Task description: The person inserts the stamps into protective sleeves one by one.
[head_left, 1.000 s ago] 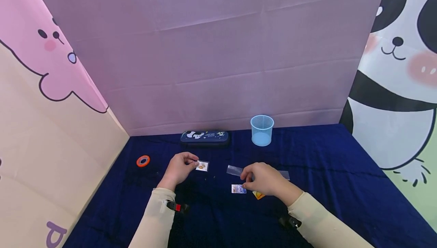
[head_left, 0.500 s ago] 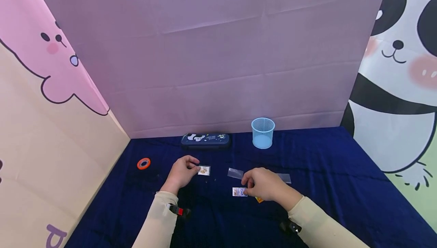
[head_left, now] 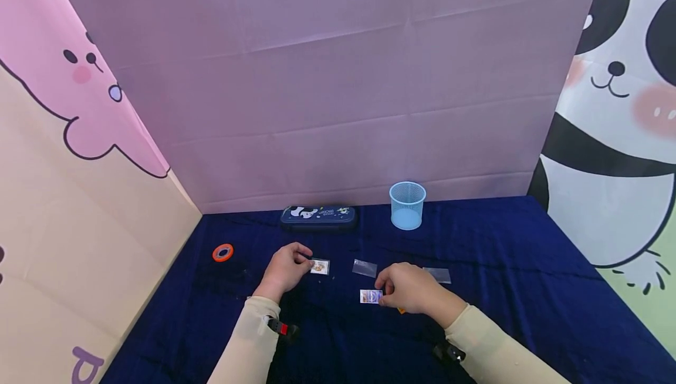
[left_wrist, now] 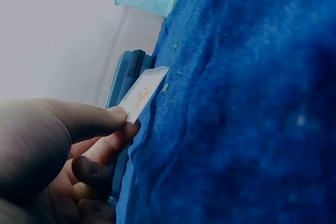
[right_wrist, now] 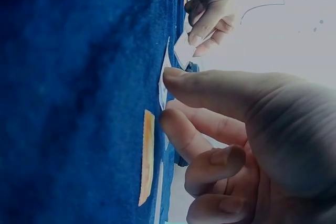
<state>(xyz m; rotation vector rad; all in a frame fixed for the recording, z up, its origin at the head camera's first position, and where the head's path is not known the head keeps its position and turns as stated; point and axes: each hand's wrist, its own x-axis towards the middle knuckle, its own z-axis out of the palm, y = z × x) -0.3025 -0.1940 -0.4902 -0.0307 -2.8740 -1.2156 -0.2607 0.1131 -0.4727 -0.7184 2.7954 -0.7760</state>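
My left hand (head_left: 285, 269) pinches the edge of a small picture card in a clear sleeve (head_left: 320, 266) between thumb and forefinger. In the left wrist view this sleeved card (left_wrist: 142, 95) is tilted above the blue cloth. My right hand (head_left: 414, 287) is at the right edge of a small purple-and-white printed card (head_left: 371, 296), with thumb and forefinger at it. The right wrist view shows a gap between those fingertips, with the card behind; whether they pinch it is unclear. An orange flat piece with a serrated edge (right_wrist: 147, 158) lies under the right hand, mostly hidden from the head view.
Two clear plastic sleeves, one left (head_left: 364, 267) and one right (head_left: 438, 275), lie beyond the right hand. At the back stand a dark pencil case (head_left: 318, 218) and a light-blue mesh cup (head_left: 407, 206). An orange tape roll (head_left: 223, 252) lies left on the blue cloth (head_left: 327, 343).
My left hand has shifted slightly right with the sleeved card. The right hand has moved slightly closer over the orange piece, covering more of it. The printed card has hardly moved.
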